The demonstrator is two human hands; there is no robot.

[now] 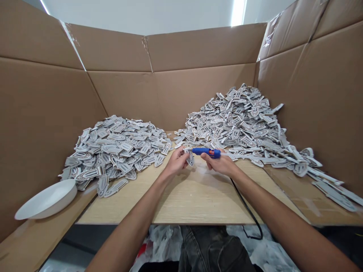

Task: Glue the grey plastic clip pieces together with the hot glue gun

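Glue gun (202,152), partly hidden, clamped in right grip (221,163); left grip (177,161) pinches half-covered grey piece (191,159)

Brown cardboard panels (204,83) stand around your work area on the left, far side and right — creased across, with shiny clear tape over some of the upper seams. Before you lies a pale wooden tabletop (187,200), with flat cardboard (36,241) along its left side and more at its right. Above the panels you see a pale bluish-grey wall (170,15) and bright strips of white light (238,12), one at the upper left and a wider one right of centre.
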